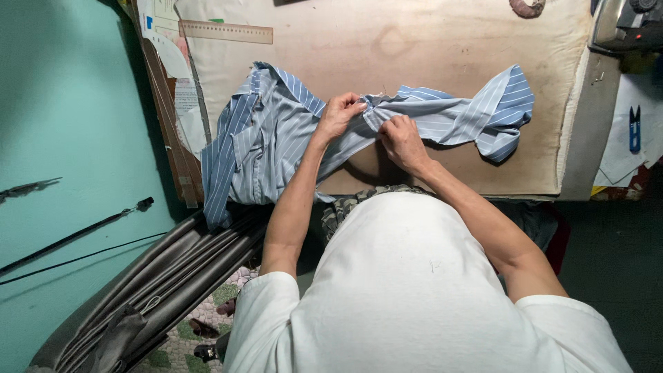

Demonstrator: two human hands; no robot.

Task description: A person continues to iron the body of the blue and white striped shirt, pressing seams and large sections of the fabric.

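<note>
White T-shirt shoulders (407,290) fill the near view, both forearms reaching out over the padded worktop (442,48). Left hand (338,115) and right hand (402,138) pinch the same bunched middle of a blue striped shirt (276,131), fingers closed on cloth, close together. The garment lies across the worktop, one end hanging off its left edge. The step looks like gathering or smoothing a seam; any further handling calls for an even grip.
</note>
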